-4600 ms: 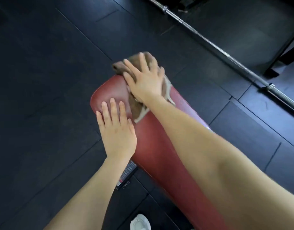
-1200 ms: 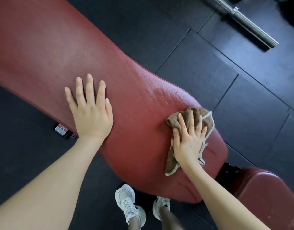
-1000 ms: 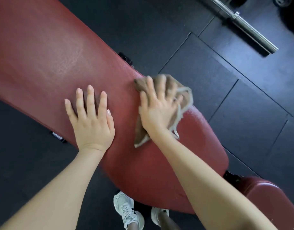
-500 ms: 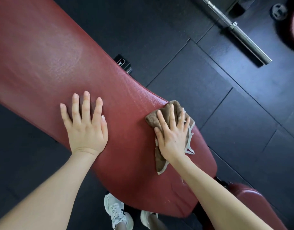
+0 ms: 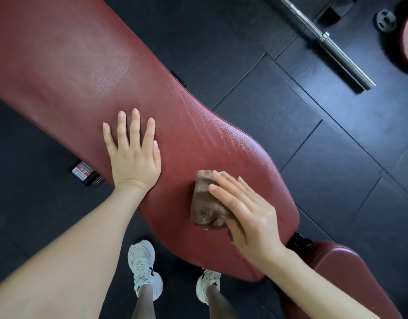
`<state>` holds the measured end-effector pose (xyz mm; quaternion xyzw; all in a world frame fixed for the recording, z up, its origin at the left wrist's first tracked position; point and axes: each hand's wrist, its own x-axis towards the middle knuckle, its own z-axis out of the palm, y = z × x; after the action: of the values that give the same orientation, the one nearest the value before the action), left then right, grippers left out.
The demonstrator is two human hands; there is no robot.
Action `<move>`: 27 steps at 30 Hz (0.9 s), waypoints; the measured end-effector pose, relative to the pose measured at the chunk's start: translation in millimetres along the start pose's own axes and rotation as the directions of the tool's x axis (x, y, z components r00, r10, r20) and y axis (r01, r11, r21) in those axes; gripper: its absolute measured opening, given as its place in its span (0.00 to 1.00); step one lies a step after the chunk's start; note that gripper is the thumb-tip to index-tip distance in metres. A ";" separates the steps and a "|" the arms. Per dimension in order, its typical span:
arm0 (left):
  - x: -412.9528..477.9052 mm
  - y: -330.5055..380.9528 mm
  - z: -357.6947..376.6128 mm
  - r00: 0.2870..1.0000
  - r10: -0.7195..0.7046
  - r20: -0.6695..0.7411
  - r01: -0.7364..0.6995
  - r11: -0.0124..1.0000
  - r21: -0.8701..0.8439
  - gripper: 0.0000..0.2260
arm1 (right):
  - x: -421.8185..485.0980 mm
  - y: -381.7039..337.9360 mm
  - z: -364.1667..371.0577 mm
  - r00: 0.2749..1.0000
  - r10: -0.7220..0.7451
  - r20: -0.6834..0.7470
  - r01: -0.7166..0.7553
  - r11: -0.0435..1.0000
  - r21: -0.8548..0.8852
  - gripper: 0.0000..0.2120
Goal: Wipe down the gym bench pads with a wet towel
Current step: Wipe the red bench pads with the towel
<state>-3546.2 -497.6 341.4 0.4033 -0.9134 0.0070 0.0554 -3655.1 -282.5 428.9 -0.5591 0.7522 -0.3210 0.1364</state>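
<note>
Mid-wipe, back pad (image 5: 87, 65). Your left hand (image 5: 134, 155) lies flat on it, fingers spread, holding nothing. Your right hand (image 5: 246, 215) presses the bunched brown towel (image 5: 204, 203) onto the pad's near end, palm flat. Next: sweep the towel to the end edge, then the seat pad (image 5: 350, 272).

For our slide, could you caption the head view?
Right hand presses brown towel on red bench pad; left hand braces.
</note>
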 end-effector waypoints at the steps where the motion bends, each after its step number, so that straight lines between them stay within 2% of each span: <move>1: -0.4 -0.5 -0.7 1.000 -0.001 0.015 0.002 1.000 -0.006 0.20 | 3.7 2.1 -5.1 1.000 -0.008 -0.008 0.008 1.000 0.015 0.15; 5: -0.2 -2.7 -3.0 0.999 0.022 0.031 -0.022 1.000 -0.007 0.20 | 37.3 33.0 -6.4 0.990 0.113 -0.081 -0.119 0.990 -0.075 0.17; 7: 0.1 -4.1 -5.5 0.999 0.032 0.031 -0.031 0.999 -0.026 0.19 | 41.9 40.5 6.2 0.984 0.175 0.038 -0.166 0.972 -0.166 0.20; 9: 0.0 -4.7 -9.2 0.999 0.036 0.031 -0.034 0.998 -0.044 0.19 | 26.6 38.7 25.3 0.956 0.178 0.235 -0.108 0.953 -0.282 0.27; 10: 0.3 -5.3 -11.4 0.999 0.036 0.026 -0.035 0.998 -0.053 0.19 | 15.7 36.0 32.7 0.941 0.173 0.292 -0.069 0.940 -0.334 0.28; 11: 0.9 -7.1 -13.9 0.999 0.039 0.014 -0.038 0.997 -0.068 0.18 | 6.1 33.4 36.1 0.944 0.163 0.286 -0.047 0.927 -0.371 0.27; 13: 3.1 -13.1 -19.5 0.998 0.057 -0.028 -0.060 0.990 -0.124 0.16 | -3.9 31.7 35.5 0.980 0.154 0.128 -0.090 0.909 -0.407 0.23; 15: 3.9 -22.0 -25.3 0.993 0.092 -0.074 -0.105 0.975 -0.197 0.14 | -1.6 35.4 36.9 0.978 0.208 -0.030 -0.202 0.894 -0.401 0.22; 17: 3.0 -33.0 -32.0 0.987 0.107 -0.118 -0.134 0.960 -0.248 0.13 | 10.1 41.6 48.5 0.966 0.260 -0.011 -0.245 0.894 -0.376 0.23; 20: -1.2 -55.8 -41.6 0.985 0.050 -0.164 -0.097 0.949 -0.300 0.11 | 34.9 48.8 79.1 0.955 0.288 0.075 -0.237 0.889 -0.393 0.25; 24: -4.3 -95.2 -50.2 0.973 -0.077 -0.216 -0.001 0.941 -0.339 0.10 | 62.2 47.0 107.9 0.920 0.371 -0.127 -0.389 0.819 -0.422 0.23; 27: -2.9 -123.2 -54.4 0.951 -0.182 -0.251 0.078 0.925 -0.372 0.10 | 69.5 29.5 124.0 0.880 0.424 -0.215 -0.476 0.791 -0.385 0.28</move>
<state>-3448.2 -575.4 391.2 0.4416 -0.8531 -0.1056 0.2572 -3630.8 -383.0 327.0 -0.3597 0.9218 -0.1392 0.0388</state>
